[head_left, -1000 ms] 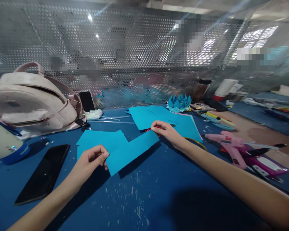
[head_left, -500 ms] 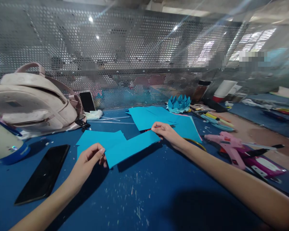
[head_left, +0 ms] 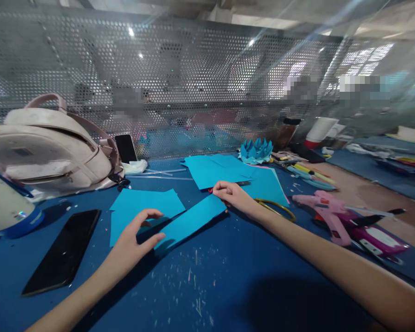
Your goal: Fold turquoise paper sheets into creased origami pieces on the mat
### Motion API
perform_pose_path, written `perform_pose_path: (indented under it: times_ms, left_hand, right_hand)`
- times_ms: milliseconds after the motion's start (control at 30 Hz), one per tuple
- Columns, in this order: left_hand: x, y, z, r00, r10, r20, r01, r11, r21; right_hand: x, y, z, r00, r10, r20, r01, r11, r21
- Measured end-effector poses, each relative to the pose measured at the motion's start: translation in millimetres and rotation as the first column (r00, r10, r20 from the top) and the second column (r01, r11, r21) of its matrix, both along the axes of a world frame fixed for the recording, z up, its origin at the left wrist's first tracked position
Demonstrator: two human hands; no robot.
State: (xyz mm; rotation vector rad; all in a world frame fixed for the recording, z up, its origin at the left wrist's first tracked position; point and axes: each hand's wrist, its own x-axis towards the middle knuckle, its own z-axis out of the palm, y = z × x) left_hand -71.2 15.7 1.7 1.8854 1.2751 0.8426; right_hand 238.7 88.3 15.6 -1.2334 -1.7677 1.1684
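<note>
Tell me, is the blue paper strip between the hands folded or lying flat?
Flat. The paper strip lies spread on the blue table; no crease shows. The right hand pinches its far end, the left hand opens over its near end.

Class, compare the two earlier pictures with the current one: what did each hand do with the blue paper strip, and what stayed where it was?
The left hand opened its pinch on the long blue paper strip, which dropped lower toward the dark blue tabletop; only the thumb tip looks close to its near end. The right hand kept its grip on the far end. The black phone, pink glue gun and beige backpack stayed put.
</note>
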Motion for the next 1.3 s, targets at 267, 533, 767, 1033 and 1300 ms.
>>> perform_pose_path:
  times_ms: [267,533,767,1033,1300]
  left_hand:
    - [4,-11,-12.1,0.931,-0.159,-0.329,0.197,0.976,0.088]
    - [-2,-5,-13.6,0.953,-0.098,-0.286,0.129,0.988,0.091]
    - [-1,-2,-2.5,0.981,-0.03,-0.194,0.037,0.999,0.031]
    - [-3,1,-4.0,0.984,-0.016,-0.178,0.029,0.997,0.072]
    - [-7,4,-7.2,0.979,0.148,-0.138,-0.14,0.988,0.068]
  right_hand:
    - [1,2,-4.5,0.998,0.041,0.038,-0.043,0.998,0.055]
    - [1,1,-5.9,0.991,0.101,0.084,-0.106,0.992,0.066]
    - [-2,-6,-4.6,0.979,0.163,0.119,-0.172,0.983,0.069]
    - [0,-2,-12.6,0.967,0.254,0.027,-0.255,0.966,0.032]
    - [-5,-10,-1.8,0.95,0.261,0.17,-0.281,0.954,0.107]
